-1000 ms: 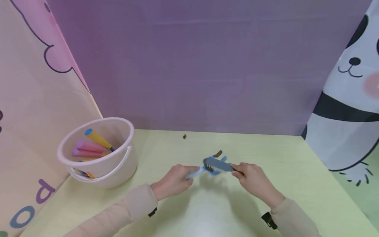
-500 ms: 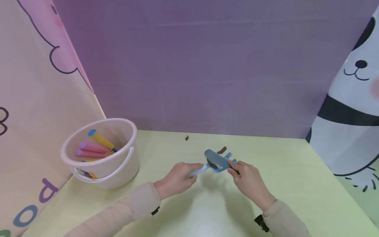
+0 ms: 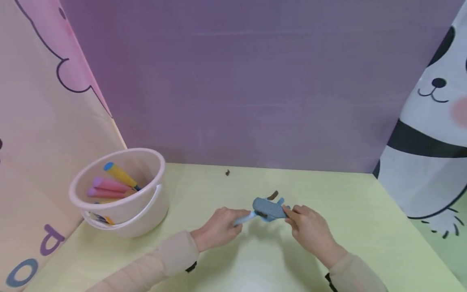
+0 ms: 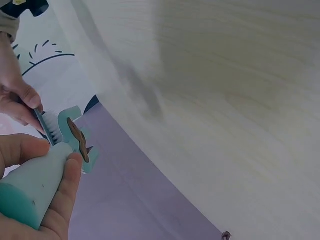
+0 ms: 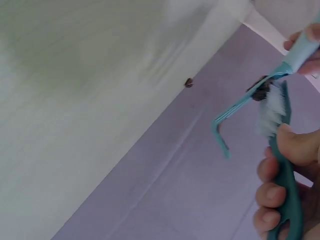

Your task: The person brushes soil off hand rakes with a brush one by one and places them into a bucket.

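My left hand [image 3: 220,228] grips the pale blue handle of a small garden hand rake [image 4: 42,175], its head raised over the table. Brown, mud-like clumps [image 5: 260,90] cling to the rake's head, and a longer brown streak lies along a tine in the left wrist view. My right hand [image 3: 310,227] holds a blue-green scrubbing brush [image 5: 287,192], thumb along its back. The brush's white bristles [image 5: 274,107] are right at the dirty part of the rake head. From the head view, the brush's back covers much of that head.
A pale pink bucket [image 3: 147,219] stands at the left of the light yellow table [image 3: 350,227]; yellow- and pink-handled tools [image 3: 109,183] lie inside it. One small brown crumb [image 3: 228,172] sits near the table's back edge. A purple backdrop [image 3: 233,89] rises behind.
The brush has shifted and turned over the rake's head, so its back faces the head camera more now. Both hands keep their holds; the head view itself sways slightly.
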Demonstrator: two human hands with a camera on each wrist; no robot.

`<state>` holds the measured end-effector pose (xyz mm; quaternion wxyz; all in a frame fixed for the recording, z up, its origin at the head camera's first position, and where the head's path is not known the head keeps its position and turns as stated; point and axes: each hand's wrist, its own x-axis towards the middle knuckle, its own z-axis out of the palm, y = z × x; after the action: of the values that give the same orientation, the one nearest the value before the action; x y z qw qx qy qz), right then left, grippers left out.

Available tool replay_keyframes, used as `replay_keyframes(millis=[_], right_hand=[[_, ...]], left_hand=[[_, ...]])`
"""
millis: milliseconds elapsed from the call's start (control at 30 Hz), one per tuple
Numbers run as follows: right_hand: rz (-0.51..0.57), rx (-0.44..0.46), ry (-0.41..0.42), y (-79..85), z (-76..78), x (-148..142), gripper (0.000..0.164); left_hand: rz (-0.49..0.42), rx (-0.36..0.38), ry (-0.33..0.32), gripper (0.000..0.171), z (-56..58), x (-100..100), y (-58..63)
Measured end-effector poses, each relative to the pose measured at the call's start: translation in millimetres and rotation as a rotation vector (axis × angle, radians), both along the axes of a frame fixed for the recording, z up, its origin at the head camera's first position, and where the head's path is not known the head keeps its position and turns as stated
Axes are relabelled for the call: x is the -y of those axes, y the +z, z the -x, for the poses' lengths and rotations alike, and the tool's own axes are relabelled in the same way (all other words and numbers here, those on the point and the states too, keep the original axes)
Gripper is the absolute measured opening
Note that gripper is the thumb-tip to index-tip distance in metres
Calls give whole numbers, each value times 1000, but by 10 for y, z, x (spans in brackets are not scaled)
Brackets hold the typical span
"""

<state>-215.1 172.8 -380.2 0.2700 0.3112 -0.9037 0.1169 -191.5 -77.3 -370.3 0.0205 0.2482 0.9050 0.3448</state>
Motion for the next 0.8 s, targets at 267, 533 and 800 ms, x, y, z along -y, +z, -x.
replay_keyframes(millis=[267, 533, 800], right_hand=[[64, -150, 52, -86, 37, -53, 35], [116, 88, 1, 3, -36, -105, 37], [81, -140, 37, 10, -33, -119, 31]], left_hand=[[-31, -27, 12, 43, -19, 6, 15], [-59, -1, 27, 42, -49, -34, 28], [-82, 22, 52, 43, -51, -59, 76]])
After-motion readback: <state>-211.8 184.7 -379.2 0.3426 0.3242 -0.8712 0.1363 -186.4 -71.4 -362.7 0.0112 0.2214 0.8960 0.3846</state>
